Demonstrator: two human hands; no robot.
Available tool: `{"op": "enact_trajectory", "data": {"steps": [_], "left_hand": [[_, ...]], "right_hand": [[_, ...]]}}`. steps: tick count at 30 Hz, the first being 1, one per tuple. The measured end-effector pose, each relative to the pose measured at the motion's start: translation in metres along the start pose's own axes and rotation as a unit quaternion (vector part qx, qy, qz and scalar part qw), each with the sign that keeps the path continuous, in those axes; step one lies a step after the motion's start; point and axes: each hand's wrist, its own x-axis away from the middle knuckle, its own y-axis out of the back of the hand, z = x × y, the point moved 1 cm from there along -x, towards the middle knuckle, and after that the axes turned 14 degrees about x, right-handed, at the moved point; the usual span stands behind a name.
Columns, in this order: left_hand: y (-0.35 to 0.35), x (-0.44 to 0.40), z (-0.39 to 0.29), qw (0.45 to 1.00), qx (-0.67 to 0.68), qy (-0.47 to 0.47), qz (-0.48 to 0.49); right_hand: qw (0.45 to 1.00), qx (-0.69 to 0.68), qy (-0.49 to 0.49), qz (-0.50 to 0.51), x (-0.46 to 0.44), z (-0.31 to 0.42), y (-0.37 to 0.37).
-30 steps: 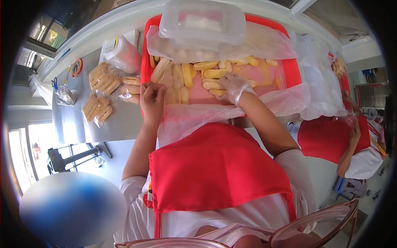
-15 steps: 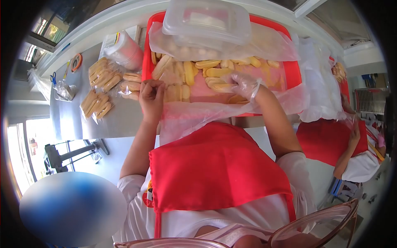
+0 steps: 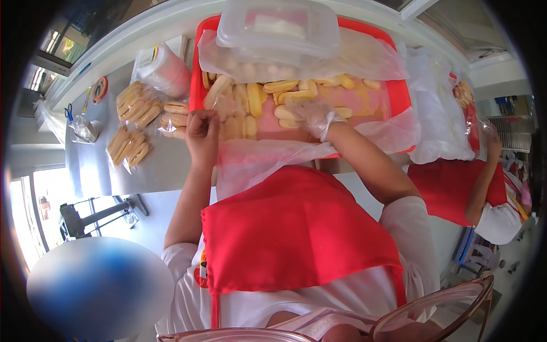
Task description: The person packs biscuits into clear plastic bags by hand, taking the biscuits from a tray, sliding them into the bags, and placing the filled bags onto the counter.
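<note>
A red tray [image 3: 403,94] holds several yellow, finger-shaped biscuits [image 3: 254,100] on a pink surface. My left hand [image 3: 202,128] is closed at the tray's left edge, pinching the edge of a clear plastic bag [image 3: 228,105] that has biscuits inside. My right hand [image 3: 315,118], in a clear glove, reaches over loose biscuits [image 3: 285,114] in the middle of the tray. Its fingertips are blurred, and I cannot make out whether they grip one. Translucent sheets [image 3: 268,153] lie along the tray's front and back edges.
Filled biscuit bags [image 3: 137,105], a white and pink roll [image 3: 165,71], orange tape [image 3: 99,89] and blue-handled scissors [image 3: 69,112] lie at the left. A clear plastic container [image 3: 279,28] sits over the tray's back. At the right, a co-worker [image 3: 484,176] reaches to another tray.
My right hand has moved left and back over the biscuits since half a second ago. My left hand keeps its pinch. The co-worker's arm has lifted toward the other tray.
</note>
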Motion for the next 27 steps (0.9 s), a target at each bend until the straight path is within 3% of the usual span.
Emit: {"op": "enact_trajectory", "data": {"steps": [2, 5, 8, 11, 14, 17, 20, 22, 24, 26, 27], "left_hand": [[-0.001, 0.0, 0.0, 1.0, 0.005, 0.002, -0.002], [0.002, 0.002, 0.0, 1.0, 0.02, 0.01, -0.008], [0.002, 0.002, 0.0, 1.0, 0.026, 0.012, -0.01], [0.001, 0.001, 0.0, 0.999, 0.031, 0.008, -0.004], [0.002, 0.002, 0.0, 0.999, 0.041, 0.009, -0.013], [0.003, 0.0, 0.001, 0.999, 0.034, 0.011, -0.011], [0.001, 0.0, 0.001, 0.999, 0.037, 0.005, -0.008], [0.001, 0.001, -0.001, 0.999, 0.051, 0.004, -0.013], [0.002, 0.0, 0.001, 0.999, 0.034, -0.014, -0.002], [0.003, -0.001, 0.002, 0.999, 0.021, -0.023, 0.009], [0.004, -0.002, 0.003, 0.999, 0.018, -0.023, 0.012]], "right_hand": [[0.994, 0.104, -0.008, 0.018, -0.004, -0.007, -0.027], [0.997, 0.067, 0.024, 0.027, 0.011, 0.002, -0.006], [0.996, 0.078, -0.007, 0.054, 0.008, 0.007, -0.002], [0.999, -0.05, -0.003, -0.006, 0.009, 0.006, 0.006], [0.948, -0.312, -0.032, -0.054, 0.013, -0.005, -0.004], [0.976, -0.208, -0.038, -0.055, -0.002, -0.028, -0.038], [0.979, -0.138, -0.046, -0.142, 0.004, -0.033, -0.038], [0.945, -0.321, -0.057, -0.012, 0.012, -0.022, -0.009], [0.963, -0.266, -0.01, 0.044, 0.013, -0.02, -0.007], [0.995, 0.034, 0.086, 0.019, 0.008, -0.028, -0.029], [0.994, 0.038, 0.106, 0.016, 0.008, -0.028, -0.026]]}}
